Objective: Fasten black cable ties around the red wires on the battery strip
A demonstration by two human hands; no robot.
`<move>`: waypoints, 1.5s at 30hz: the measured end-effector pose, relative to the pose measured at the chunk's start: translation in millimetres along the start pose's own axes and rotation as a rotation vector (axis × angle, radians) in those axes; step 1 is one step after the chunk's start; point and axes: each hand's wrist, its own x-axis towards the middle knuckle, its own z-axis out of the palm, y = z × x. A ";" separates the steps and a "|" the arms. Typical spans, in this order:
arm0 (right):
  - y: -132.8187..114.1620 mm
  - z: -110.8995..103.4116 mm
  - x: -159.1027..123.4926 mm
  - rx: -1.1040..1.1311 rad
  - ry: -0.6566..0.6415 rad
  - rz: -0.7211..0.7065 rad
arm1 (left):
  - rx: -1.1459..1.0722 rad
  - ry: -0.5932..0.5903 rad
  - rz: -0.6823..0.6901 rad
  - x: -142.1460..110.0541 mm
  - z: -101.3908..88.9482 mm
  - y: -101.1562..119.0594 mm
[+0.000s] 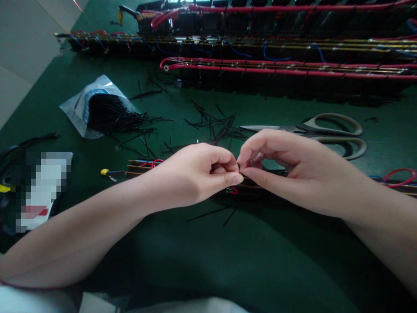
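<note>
My left hand (208, 171) and my right hand (280, 169) meet at the fingertips in the middle of the view, both pinched closed. Between them shows a tiny dark bit of what looks like a black cable tie (240, 169), mostly hidden by the fingers. Just beneath lies a long, narrow wired strip assembly (137, 168) with thin brown strips and red wire, largely covered by my hands and forearms. Loose black cable ties (224, 126) are scattered right behind my hands. Scissors (296, 129) with grey handles lie behind my right hand, partly covered by it.
An open plastic bag (76, 108) spills black cable ties at the left. Long black assemblies with red cables (280, 71) run across the back of the green table (195, 261). A blurred-out white object (47, 187) and a black cable (29, 141) lie far left.
</note>
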 end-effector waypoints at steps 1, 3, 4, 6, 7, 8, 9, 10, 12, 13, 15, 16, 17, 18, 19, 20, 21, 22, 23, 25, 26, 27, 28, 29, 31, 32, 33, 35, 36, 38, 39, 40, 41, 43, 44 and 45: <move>-0.7 -0.1 0.0 -0.005 0.002 0.003 | 0.004 0.006 0.003 -0.4 0.4 0.2; -1.6 -0.4 -0.1 -0.015 0.003 0.006 | 0.018 0.037 0.022 -1.4 1.6 0.4; -1.8 -0.6 -0.3 -0.018 0.004 0.008 | 0.026 0.058 0.035 -1.9 2.2 0.4; -1.5 -1.1 -1.0 -0.017 0.003 0.016 | 0.034 0.096 0.057 -2.2 3.3 0.3; -0.9 -1.3 -1.5 -0.013 0.002 0.022 | 0.035 0.106 0.059 -2.0 3.6 0.3; -0.2 -1.4 -2.0 -0.010 0.004 0.032 | 0.035 0.110 0.057 -1.7 3.7 0.4; 0.7 -1.6 -2.6 -0.009 0.005 0.043 | 0.034 0.107 0.049 -1.2 3.7 0.6; 1.5 -1.7 -3.1 -0.008 0.009 0.051 | 0.034 0.102 0.040 -0.7 3.5 0.8; 2.8 -1.8 -3.8 -0.003 0.017 0.054 | 0.030 0.091 0.022 0.0 3.3 1.1; 3.1 -1.8 -3.9 -0.001 0.019 0.052 | 0.027 0.090 0.015 0.1 3.3 0.9; 2.7 -1.5 -4.0 -0.001 0.023 0.049 | 0.021 0.089 0.005 -0.2 3.9 -0.1; 2.1 -1.3 -3.9 0.000 0.024 0.054 | 0.020 0.087 0.004 -0.5 4.3 -1.0; 1.4 -1.1 -3.9 0.004 0.025 0.062 | 0.021 0.086 0.005 -0.8 4.7 -2.0; 0.7 -0.9 -3.9 0.012 0.028 0.071 | 0.024 0.084 0.007 -1.1 5.1 -3.1; 0.0 -0.8 -4.0 0.022 0.030 0.080 | 0.028 0.083 0.013 -1.3 5.4 -4.0; -0.5 -0.6 -4.1 0.034 0.030 0.085 | 0.033 0.082 0.020 -1.4 5.4 -4.8; -0.8 -0.5 -4.1 0.041 0.028 0.090 | 0.040 0.082 0.025 -1.5 5.3 -5.3; -1.0 -0.4 -4.2 0.044 0.026 0.095 | 0.045 0.079 0.030 -1.6 5.0 -5.5; -1.1 -0.3 -4.3 0.047 0.026 0.100 | 0.049 0.072 0.033 -1.6 4.7 -5.4; -1.2 0.0 -4.4 0.059 0.029 0.108 | 0.055 0.060 0.040 -1.7 4.2 -4.7; -1.3 0.2 -4.4 0.066 0.033 0.111 | 0.055 0.056 0.042 -1.8 4.0 -4.2; -1.4 0.3 -4.4 0.072 0.035 0.111 | 0.055 0.052 0.043 -1.8 4.0 -3.7; -1.6 0.4 -4.3 0.073 0.033 0.109 | 0.053 0.049 0.042 -1.7 4.1 -3.2; -1.7 0.4 -4.3 0.066 0.028 0.108 | 0.050 0.048 0.042 -1.7 4.2 -2.9; -1.8 0.0 -4.1 0.043 0.012 0.107 | 0.039 0.047 0.041 -1.4 4.5 -2.7; -1.7 -0.3 -3.9 0.033 0.005 0.105 | 0.033 0.049 0.044 -1.2 4.7 -2.9; -1.5 -0.7 -3.7 0.028 0.004 0.104 | 0.026 0.052 0.047 -1.0 4.9 -3.2; -0.9 -1.3 -3.4 0.038 0.016 0.099 | 0.015 0.053 0.052 -0.9 5.4 -3.9; -0.7 -1.6 -3.3 0.048 0.028 0.095 | 0.011 0.053 0.051 -1.0 5.7 -4.1; -0.3 -1.7 -3.0 0.056 0.051 0.088 | 0.008 0.055 0.047 -1.5 6.2 -3.9; -0.3 -1.5 -2.9 0.048 0.056 0.078 | 0.008 0.056 0.046 -2.0 6.4 -3.3; -0.4 -1.2 -2.8 0.032 0.054 0.064 | 0.008 0.058 0.048 -2.5 6.5 -2.5; -0.7 -0.9 -2.7 0.009 0.049 0.048 | 0.006 0.058 0.049 -3.0 6.3 -1.4; -1.6 -0.1 -2.6 -0.045 0.022 0.007 | -0.001 0.055 0.046 -3.8 5.6 0.8; -2.1 0.2 -2.7 -0.066 0.006 -0.008 | -0.006 0.051 0.043 -4.0 5.1 1.7; -2.6 0.5 -2.9 -0.083 -0.011 -0.015 | -0.011 0.047 0.038 -4.0 4.5 2.4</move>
